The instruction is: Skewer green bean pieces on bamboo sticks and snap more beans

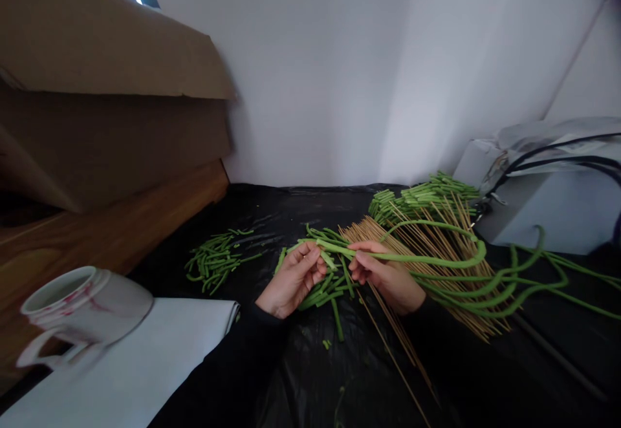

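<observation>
A creased black plastic sheet [310,214] covers the work surface and runs to a white wall [310,72] on the far side. Above it, the left hand [294,279] and right hand [388,276] both grip a long green bean [436,260], fingers and thumbs closed on it, and its length curves off right over a spread of thin bamboo skewers [436,273]. More long beans [514,289] trail right. Cut bean pieces [325,292] lie beneath the hands, a looser heap [218,260] lies left, and a bundle [422,198] lies far right. A pink-patterned white mug [82,308] sits near left by white paper [130,363], beside a wooden ledge [111,234] below leaning cardboard [107,46]. A pale box [548,208] with black cables [557,156] stands far right.
</observation>
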The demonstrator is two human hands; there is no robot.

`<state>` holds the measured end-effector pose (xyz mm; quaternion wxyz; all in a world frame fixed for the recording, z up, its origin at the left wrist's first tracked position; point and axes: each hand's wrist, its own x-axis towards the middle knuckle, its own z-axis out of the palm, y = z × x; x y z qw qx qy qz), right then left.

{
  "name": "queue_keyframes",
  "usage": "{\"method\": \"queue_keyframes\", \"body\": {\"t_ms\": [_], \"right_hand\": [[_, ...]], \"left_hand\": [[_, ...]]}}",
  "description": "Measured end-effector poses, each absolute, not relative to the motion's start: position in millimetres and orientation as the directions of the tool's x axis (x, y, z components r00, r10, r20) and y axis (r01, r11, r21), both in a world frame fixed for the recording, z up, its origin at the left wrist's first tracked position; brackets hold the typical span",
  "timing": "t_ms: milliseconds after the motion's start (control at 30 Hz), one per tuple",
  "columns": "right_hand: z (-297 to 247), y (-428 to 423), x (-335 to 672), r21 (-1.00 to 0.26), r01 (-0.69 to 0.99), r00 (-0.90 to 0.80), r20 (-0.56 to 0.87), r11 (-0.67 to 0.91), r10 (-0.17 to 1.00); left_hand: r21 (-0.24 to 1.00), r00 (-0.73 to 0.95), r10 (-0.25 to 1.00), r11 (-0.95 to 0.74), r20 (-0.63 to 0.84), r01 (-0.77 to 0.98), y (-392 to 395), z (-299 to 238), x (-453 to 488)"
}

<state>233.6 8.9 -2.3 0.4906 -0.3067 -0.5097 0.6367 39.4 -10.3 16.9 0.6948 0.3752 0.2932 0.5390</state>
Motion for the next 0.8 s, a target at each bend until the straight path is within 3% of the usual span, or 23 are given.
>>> {"method": "queue_keyframes", "body": {"t_ms": [300, 433, 633, 800], "right_hand": [[-3.8, 10.2, 234.0, -0.951, -0.309, -0.325, 0.097, -0.008, 0.941], [-0.4, 15.2, 239.7, -0.942, -0.337, -0.241, 0.068, -0.017, 0.968], [6.3, 28.9, 259.3, -0.888, -0.458, -0.062, 0.062, 0.026, 0.996], [11.0, 31.1, 263.8, -0.854, -0.519, -0.014, 0.025, 0.014, 1.000]], "left_hand": [[0.883, 0.238, 0.971, 0.085, 0.031, -0.462, -10.3, 17.0, 40.4], [0.878, 0.288, 0.958, 0.135, 0.003, -0.459, -12.9, 17.0, 42.6], [0.838, 0.015, 1.000, -0.003, 0.013, -0.545, -5.0, 15.2, 35.6], [0.852, -0.057, 0.998, -0.041, 0.013, -0.522, -1.4, 15.5, 33.5]]}}
